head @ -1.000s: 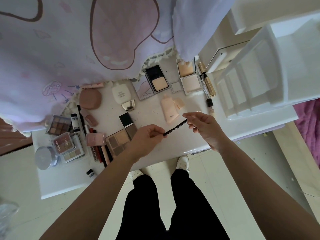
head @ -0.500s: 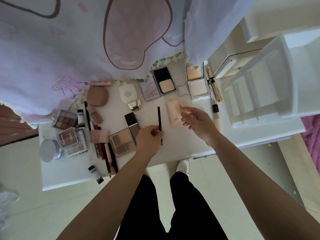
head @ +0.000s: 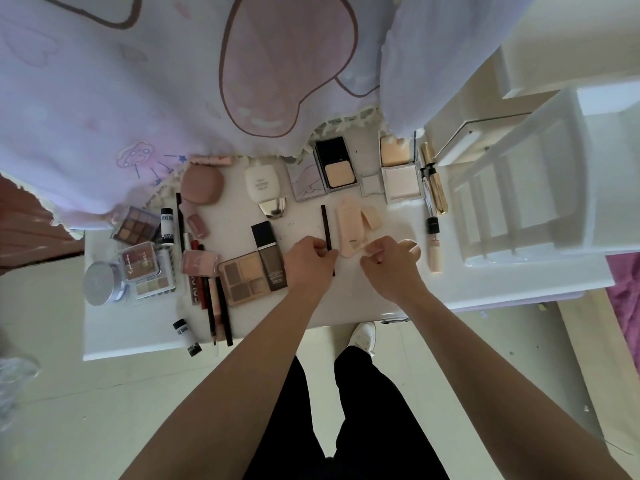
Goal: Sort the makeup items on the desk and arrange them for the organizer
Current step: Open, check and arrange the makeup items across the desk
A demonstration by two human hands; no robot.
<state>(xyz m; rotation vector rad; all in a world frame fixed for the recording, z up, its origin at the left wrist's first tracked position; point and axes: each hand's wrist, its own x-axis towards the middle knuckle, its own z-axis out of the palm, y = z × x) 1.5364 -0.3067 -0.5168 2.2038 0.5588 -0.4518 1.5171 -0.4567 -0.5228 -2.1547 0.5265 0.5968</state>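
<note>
Black pencil (head: 325, 223) lies lengthwise on the white counter (head: 346, 306), just left of the peach tube (head: 348, 230). Fingers of your left hand (head: 308, 259) pinch its near part. Your right hand (head: 391, 263) sits just beside it, fingers curled; whether they hold anything cannot be told. The white organizer (head: 502, 192) stands at right.

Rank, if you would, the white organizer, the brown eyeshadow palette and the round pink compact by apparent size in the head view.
1. white organizer, by far
2. brown eyeshadow palette
3. round pink compact, only slightly smaller; that gap is unsure
</note>
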